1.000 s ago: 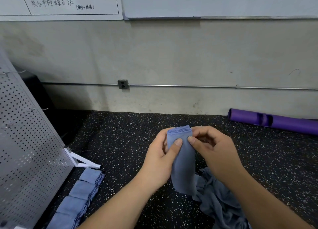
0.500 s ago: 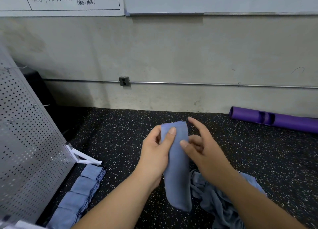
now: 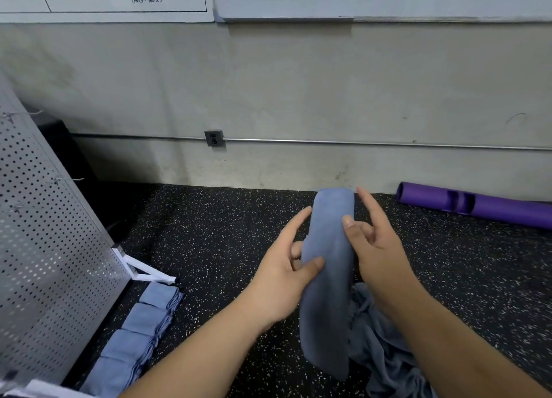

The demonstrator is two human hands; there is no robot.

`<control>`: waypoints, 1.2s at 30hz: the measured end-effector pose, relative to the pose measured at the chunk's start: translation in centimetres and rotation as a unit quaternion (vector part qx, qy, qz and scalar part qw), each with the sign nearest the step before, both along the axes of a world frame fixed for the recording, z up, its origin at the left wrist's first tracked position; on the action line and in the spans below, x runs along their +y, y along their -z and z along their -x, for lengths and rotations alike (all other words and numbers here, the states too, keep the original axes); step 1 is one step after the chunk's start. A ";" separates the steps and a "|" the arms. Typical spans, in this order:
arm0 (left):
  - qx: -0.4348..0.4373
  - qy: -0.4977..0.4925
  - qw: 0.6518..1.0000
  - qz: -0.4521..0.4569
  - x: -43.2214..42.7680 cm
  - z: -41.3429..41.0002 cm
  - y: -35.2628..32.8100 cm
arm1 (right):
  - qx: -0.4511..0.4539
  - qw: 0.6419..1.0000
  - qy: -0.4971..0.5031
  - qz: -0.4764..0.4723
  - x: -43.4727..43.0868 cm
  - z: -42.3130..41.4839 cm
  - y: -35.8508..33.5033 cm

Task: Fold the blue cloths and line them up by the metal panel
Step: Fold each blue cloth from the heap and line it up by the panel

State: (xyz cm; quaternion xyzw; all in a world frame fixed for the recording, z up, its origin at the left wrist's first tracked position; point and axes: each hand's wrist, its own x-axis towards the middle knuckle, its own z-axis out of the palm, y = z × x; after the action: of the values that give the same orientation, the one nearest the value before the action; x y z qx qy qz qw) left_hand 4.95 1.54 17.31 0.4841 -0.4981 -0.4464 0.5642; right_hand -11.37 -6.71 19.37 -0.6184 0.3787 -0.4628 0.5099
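The long blue cloth (image 3: 328,293) hangs upright in the air at centre right of the frame, already folded into a narrow strip, its rounded top edge level with the foot of the wall and its lower end dangling just above the floor. The left hand (image 3: 283,278) pinches it about halfway up, thumb laid across the front and fingers tucked behind, with the index finger straight along the left edge. The right hand (image 3: 376,248) is mostly open: its thumb tip rests on the strip's right edge near the top, the index points up, and the other fingers are loosely curled on nothing. The cloth looks light, soft and limp (it sags wherever it is not held), so it should bend easily but will not keep a crease unaided; a good hold is probably at the two ends, bringing bottom to top. Just behind it, at lower right, lies a heap of unfolded blue cloths (image 3: 385,353). At lower left a row of folded cloths (image 3: 140,332) runs along the foot of the perforated metal panel (image 3: 50,263), on the speckled black floor (image 3: 215,233). A purple tube (image 3: 493,209) lies by the wall at right.
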 end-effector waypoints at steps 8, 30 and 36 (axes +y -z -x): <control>-0.026 -0.071 0.997 0.025 -0.4 -1.6 -0.4 | 0.061 0.975 -0.206 -0.055 0.8 1.1 -0.9; -0.376 -0.101 0.921 -0.014 -1.0 -3.1 1.2 | 0.285 0.948 -0.103 0.094 -0.3 0.7 1.7; -0.210 -0.052 0.975 -0.040 -1.2 -4.0 0.8 | 0.290 0.943 -0.087 0.136 -0.7 0.8 0.8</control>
State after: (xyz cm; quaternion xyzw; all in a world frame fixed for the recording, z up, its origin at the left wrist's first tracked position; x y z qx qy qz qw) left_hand 8.91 0.37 16.54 0.6147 -0.5613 -0.3246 0.4492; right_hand -12.17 -7.40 18.56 -0.8200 0.3882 -0.2640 0.3276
